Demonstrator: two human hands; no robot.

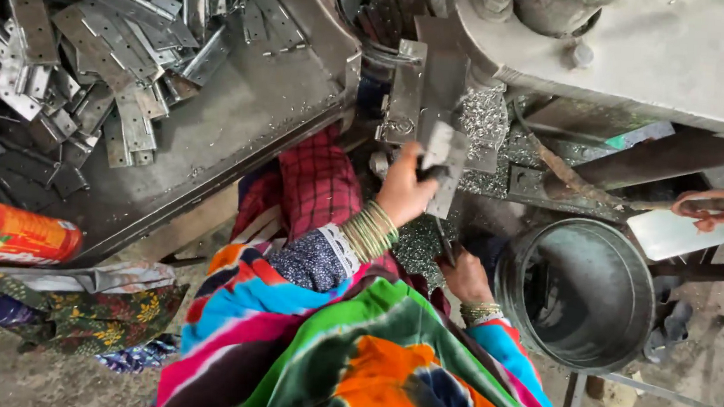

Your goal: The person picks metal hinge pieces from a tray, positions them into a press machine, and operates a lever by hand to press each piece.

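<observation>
Flat grey perforated metal plate (444, 162), rectangular and dull, is the piece in hand: we see it pinched in the clenched left hand (404, 189), held upright just under the steel die block (407, 90) of the pale grey press machine (634, 53). The right hand (463, 276) sits lower, closed around a thin dark rod-like tool (445, 245) whose tip points up toward the plate; what kind of tool it is we cannot tell. Green and gold bangles (370, 231) ring the left wrist, gold ones the right.

As to progress, we judge the work to be in mid-run. On the grey metal tray (243, 115) to the left lies a large heap of similar punched metal strips (81, 57), well apart from the hands; we cannot tell whether these are finished pieces or stock waiting its turn. Bright metal shavings (484, 119) are piled beside the die and scattered below it, which suggests that many pieces have already been through the press. The round galvanised steel bucket (580, 293) near the right hand looks nearly empty inside. The plate now held is neither on the heap nor in the bucket, so its own cycle reads as unfinished. An orange plastic bottle (22, 234) lies at the tray's near edge.
</observation>
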